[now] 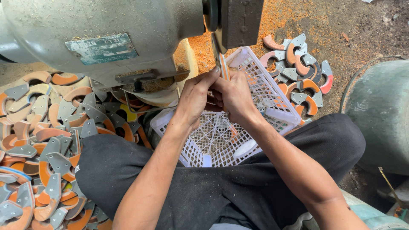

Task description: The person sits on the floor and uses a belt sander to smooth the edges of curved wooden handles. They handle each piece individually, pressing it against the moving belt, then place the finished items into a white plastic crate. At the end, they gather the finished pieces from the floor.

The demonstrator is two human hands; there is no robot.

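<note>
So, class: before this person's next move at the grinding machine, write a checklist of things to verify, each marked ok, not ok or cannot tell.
1. Both hands on the piece: left hand and right hand pinch the thin orange-edged piece together. Ok.
2. Piece meets the machine: contact point hidden. Cannot tell.
3. White basket below the hands: tilted, looks empty. Ok.
4. Fingers away from moving parts: very close. Not ok.
5. Supply within reach: pile of curved pieces beside the left knee. Ok.

Dull painted metal is covering the machine housing (106,30); the white basket (255,81) is looking like glossy plastic lattice.
</note>
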